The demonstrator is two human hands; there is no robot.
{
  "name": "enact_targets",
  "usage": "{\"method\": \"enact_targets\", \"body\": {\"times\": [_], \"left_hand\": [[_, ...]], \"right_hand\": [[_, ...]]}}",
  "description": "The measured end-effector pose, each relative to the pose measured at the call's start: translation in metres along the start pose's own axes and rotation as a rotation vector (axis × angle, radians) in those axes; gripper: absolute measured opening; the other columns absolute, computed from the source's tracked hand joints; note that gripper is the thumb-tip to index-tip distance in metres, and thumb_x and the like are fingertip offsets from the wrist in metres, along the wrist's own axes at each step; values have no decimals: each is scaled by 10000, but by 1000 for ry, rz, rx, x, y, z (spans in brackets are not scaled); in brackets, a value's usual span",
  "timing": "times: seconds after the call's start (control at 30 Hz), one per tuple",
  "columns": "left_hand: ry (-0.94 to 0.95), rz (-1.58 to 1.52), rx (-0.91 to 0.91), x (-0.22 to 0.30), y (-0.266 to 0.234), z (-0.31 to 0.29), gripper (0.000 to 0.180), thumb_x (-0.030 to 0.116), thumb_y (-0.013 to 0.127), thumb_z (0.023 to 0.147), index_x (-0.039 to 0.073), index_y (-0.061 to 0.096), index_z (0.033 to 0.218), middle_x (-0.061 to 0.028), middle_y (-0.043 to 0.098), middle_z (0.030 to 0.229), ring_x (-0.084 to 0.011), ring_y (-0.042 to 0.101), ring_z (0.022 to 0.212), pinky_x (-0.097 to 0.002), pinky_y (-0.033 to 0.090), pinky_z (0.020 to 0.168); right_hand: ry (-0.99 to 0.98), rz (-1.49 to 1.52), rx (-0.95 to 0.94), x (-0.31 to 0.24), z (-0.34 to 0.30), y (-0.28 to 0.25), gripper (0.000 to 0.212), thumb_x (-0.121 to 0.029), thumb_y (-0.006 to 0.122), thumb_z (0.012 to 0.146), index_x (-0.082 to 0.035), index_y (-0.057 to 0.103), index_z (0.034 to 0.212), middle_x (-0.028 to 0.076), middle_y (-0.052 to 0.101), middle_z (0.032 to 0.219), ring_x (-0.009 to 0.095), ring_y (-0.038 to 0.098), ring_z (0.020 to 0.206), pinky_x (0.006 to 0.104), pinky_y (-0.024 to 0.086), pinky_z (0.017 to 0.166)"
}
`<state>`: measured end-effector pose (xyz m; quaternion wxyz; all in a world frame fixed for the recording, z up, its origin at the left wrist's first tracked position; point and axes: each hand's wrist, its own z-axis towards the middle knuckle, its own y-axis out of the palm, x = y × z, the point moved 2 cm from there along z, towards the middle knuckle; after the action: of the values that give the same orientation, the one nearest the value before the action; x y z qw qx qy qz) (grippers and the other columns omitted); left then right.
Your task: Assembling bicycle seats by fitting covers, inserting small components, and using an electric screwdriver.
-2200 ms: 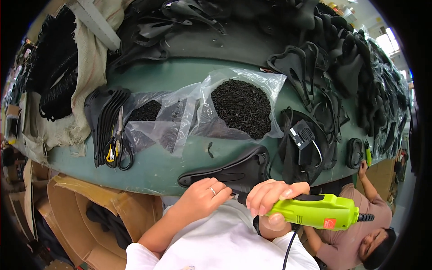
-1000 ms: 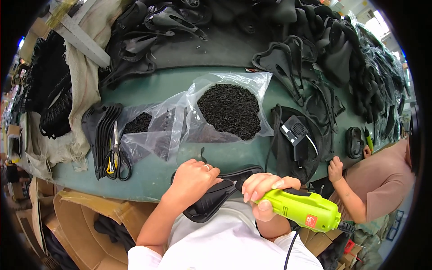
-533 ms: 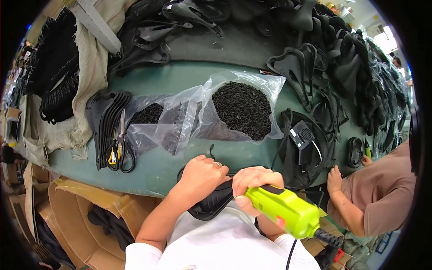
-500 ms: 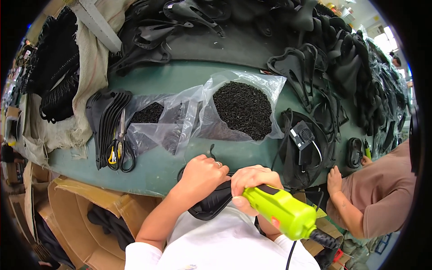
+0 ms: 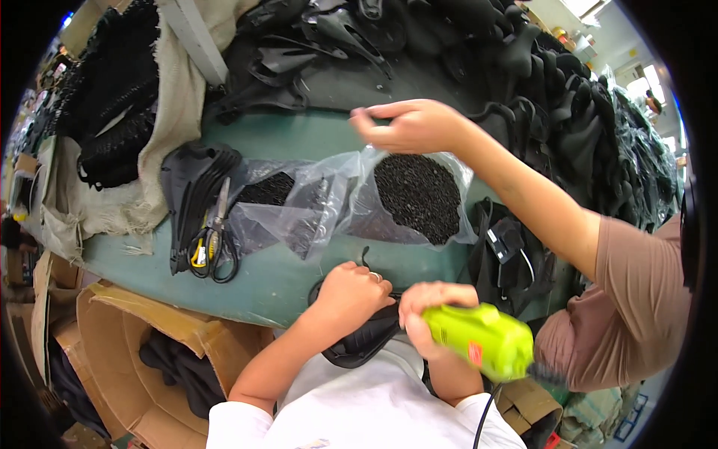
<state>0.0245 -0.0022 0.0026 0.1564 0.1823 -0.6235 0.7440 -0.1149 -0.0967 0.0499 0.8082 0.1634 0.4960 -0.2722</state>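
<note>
In my right hand (image 5: pixel 428 313), at the front edge of the table, is a lime-green corded power tool (image 5: pixel 482 340), slightly blurred. The tool's working end is hidden behind my fingers. My left hand (image 5: pixel 351 298) is closed over a black saddle-shaped piece (image 5: pixel 360 346) in front of my white shirt, its fingers bent at the piece's top edge. Beyond my hands, a clear plastic bag (image 5: pixel 359 221) lies open around a heap of small black parts (image 5: pixel 419 196). A smaller heap of the same parts (image 5: pixel 268 188) sits in plastic to its left.
A co-worker's arm (image 5: pixel 523 191) reaches in from the right above the bag. Scissors (image 5: pixel 218 239) lie beside stacked black shells (image 5: pixel 196 187). An open cardboard box (image 5: pixel 134 322) stands at lower left. Black saddle pieces (image 5: pixel 523 63) pile up at the back. A small black device (image 5: pixel 505 243) lies right.
The co-worker's arm has swung from the table edge to above the bag. My right hand and the power tool have shifted slightly; the view has moved a little. My left hand keeps its hold.
</note>
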Motion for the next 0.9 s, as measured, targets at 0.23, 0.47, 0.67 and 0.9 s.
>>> {"method": "enact_targets", "body": {"times": [0.23, 0.47, 0.67, 0.9], "left_hand": [[-138, -53, -134, -3, -21, -12, 291, 346, 837, 848, 74, 746, 898, -119, 748, 877, -312, 751, 890, -444, 581, 800], [-347, -266, -297, -19, -44, -78, 311, 300, 846, 850, 70, 805, 1057, -153, 759, 958, -387, 727, 930, -477, 574, 832], [-316, -597, -330, -36, -75, -133, 333, 260, 872, 813, 54, 829, 1072, -133, 794, 1031, -345, 742, 991, -422, 570, 873], [44, -1815, 1055, -21, -89, -156, 532, 533, 547, 1083, 78, 819, 1053, -103, 771, 1060, -257, 690, 844, -486, 504, 773]], "right_hand": [[-369, 184, -150, -61, 14, -9, 506, -113, 819, 935, -26, 452, 1273, 104, 673, 776, 221, 665, 550, 365, 604, 508], [-441, 183, 2, -65, 0, -24, 484, -180, 766, 985, -51, 415, 1293, 79, 631, 771, 191, 660, 554, 323, 593, 495], [-461, 207, 76, -71, 2, -25, 452, -221, 723, 1009, -68, 410, 1297, 61, 608, 763, 165, 635, 539, 293, 574, 492], [-482, 295, 223, -80, -7, -27, 490, -199, 801, 981, -72, 413, 1252, 85, 648, 755, 217, 674, 556, 342, 599, 493]]}}
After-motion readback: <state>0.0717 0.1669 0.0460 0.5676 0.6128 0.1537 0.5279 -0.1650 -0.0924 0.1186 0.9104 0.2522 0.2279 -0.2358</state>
